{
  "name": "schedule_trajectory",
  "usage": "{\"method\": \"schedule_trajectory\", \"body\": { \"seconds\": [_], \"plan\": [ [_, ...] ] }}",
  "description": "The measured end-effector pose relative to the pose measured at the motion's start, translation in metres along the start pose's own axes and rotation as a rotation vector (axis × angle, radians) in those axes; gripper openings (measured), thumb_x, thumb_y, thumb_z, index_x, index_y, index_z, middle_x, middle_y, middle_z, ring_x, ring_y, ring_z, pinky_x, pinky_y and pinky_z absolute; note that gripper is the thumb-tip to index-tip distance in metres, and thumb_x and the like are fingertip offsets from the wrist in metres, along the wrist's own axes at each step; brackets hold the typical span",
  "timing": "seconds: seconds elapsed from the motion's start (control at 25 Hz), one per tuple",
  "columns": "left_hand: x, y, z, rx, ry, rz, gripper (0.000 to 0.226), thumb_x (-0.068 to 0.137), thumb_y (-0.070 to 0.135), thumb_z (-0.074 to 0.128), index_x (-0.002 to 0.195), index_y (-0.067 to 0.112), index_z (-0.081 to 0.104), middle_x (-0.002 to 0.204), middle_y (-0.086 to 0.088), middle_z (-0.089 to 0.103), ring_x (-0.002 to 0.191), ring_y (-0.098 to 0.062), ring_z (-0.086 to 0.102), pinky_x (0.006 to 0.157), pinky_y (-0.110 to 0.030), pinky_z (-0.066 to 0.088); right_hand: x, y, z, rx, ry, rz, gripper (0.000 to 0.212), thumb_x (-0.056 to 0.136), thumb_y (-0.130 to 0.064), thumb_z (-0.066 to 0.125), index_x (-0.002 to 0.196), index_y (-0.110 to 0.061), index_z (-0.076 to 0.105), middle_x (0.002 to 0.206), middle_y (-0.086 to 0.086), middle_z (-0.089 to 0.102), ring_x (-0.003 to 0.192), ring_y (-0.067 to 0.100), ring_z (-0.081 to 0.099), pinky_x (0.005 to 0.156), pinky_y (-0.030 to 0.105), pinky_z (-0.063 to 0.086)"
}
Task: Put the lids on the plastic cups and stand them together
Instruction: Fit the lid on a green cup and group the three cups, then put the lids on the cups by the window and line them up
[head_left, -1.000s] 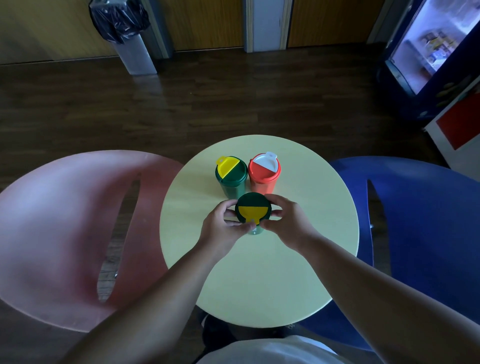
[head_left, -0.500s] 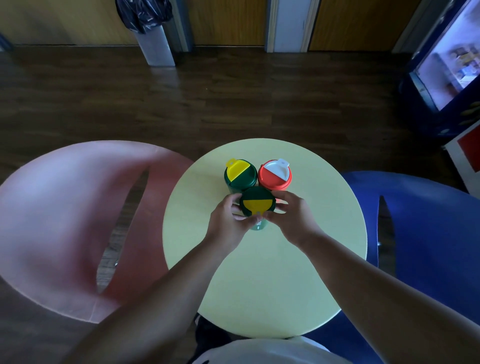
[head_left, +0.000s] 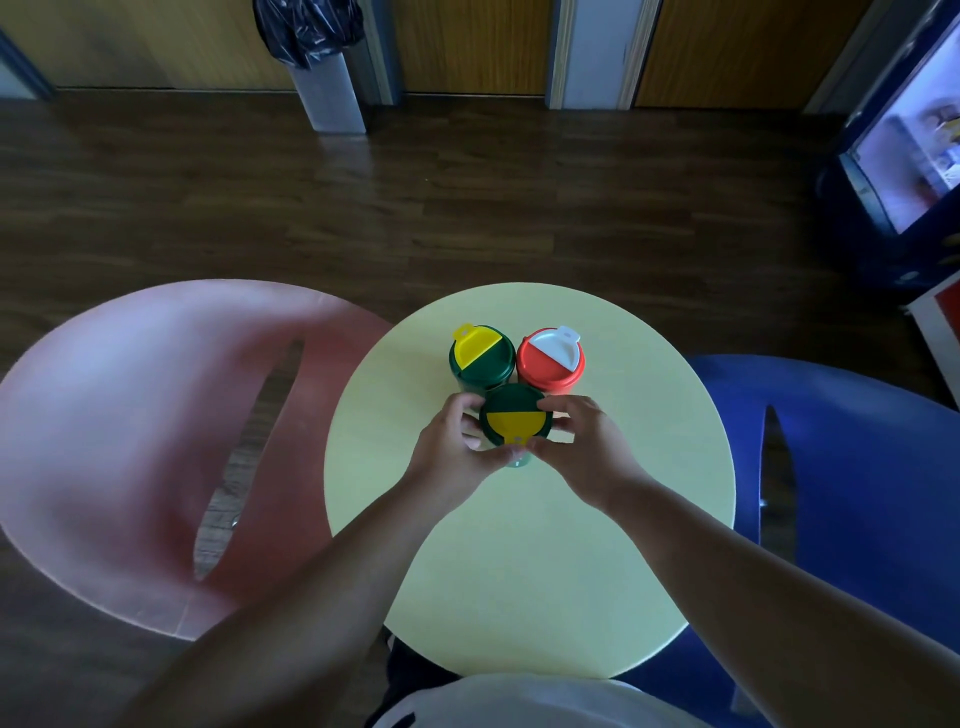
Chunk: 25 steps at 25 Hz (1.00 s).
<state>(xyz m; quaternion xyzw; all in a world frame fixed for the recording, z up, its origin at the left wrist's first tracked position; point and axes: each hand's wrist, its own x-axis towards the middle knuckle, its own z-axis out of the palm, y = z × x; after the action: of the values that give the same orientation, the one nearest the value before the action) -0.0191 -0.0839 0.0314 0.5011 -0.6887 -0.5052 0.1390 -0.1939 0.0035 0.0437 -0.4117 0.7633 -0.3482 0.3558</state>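
Observation:
Three lidded plastic cups stand on the round yellow table (head_left: 530, 571). At the back left is a green cup with a green-and-yellow lid (head_left: 480, 358). Beside it on the right is a red cup with a red-and-white lid (head_left: 550, 361). Just in front of those two stands a third green cup with a green-and-yellow lid (head_left: 514, 422), close up against them. My left hand (head_left: 452, 452) grips this front cup from the left and my right hand (head_left: 582, 447) grips it from the right. Most of its body is hidden by my fingers.
A pink chair (head_left: 145, 447) stands left of the table and a blue chair (head_left: 841, 467) right of it. Beyond lie dark wooden floor, a bin with a black bag (head_left: 322, 62) and a lit fridge (head_left: 904, 135) at the far right.
Both hands have slid the front green cup away from me, up to the green and red cups at the back. The grip is unchanged.

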Motion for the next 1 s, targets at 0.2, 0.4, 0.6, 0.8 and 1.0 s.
{"method": "schedule_trajectory", "body": {
  "seconds": [0.2,0.4,0.6,0.8,1.0],
  "plan": [
    [-0.006,0.011,-0.019,0.140,-0.042,0.030,0.070,0.071,0.043,0.092,0.131,0.026,0.058,0.125,0.003,0.064,0.112,-0.015,0.063,0.081,-0.022,0.048,-0.007,-0.004,-0.022,-0.152,-0.096,-0.073,0.058,0.084,-0.040,0.077,0.136,-0.025,0.055,0.131,-0.004,0.053,0.112,0.011,0.058,0.086,0.026,0.046],
    [-0.004,0.045,-0.054,0.309,-0.050,0.076,0.047,0.074,0.042,0.089,0.112,0.034,0.064,0.112,0.017,0.061,0.103,-0.008,0.063,0.071,-0.023,0.046,0.002,-0.026,-0.061,-0.346,-0.170,-0.103,0.051,0.086,-0.044,0.074,0.130,-0.024,0.060,0.127,0.000,0.063,0.111,0.019,0.061,0.091,0.034,0.050],
    [0.012,0.096,-0.067,0.437,-0.102,0.158,0.044,0.063,0.049,0.090,0.098,0.043,0.063,0.106,0.018,0.065,0.091,-0.009,0.065,0.073,-0.032,0.055,0.004,-0.049,-0.101,-0.421,-0.099,-0.087,0.046,0.083,-0.041,0.076,0.123,-0.022,0.063,0.124,0.002,0.067,0.107,0.020,0.063,0.089,0.034,0.051],
    [0.028,0.141,-0.058,0.622,-0.230,0.276,0.040,0.067,0.036,0.093,0.089,0.044,0.059,0.103,0.015,0.067,0.091,-0.013,0.066,0.086,-0.035,0.057,-0.027,-0.051,-0.137,-0.457,-0.021,0.036,0.057,0.084,-0.042,0.077,0.132,-0.019,0.058,0.128,0.003,0.064,0.110,0.020,0.063,0.091,0.034,0.054],
    [0.024,0.177,-0.034,0.728,-0.440,0.420,0.035,0.072,0.035,0.087,0.099,0.035,0.064,0.107,0.010,0.070,0.089,-0.013,0.069,0.082,-0.034,0.059,-0.086,-0.039,-0.168,-0.419,0.167,0.177,0.062,0.082,-0.042,0.078,0.135,-0.016,0.058,0.129,0.005,0.065,0.109,0.021,0.064,0.088,0.033,0.055]
  ]
}}
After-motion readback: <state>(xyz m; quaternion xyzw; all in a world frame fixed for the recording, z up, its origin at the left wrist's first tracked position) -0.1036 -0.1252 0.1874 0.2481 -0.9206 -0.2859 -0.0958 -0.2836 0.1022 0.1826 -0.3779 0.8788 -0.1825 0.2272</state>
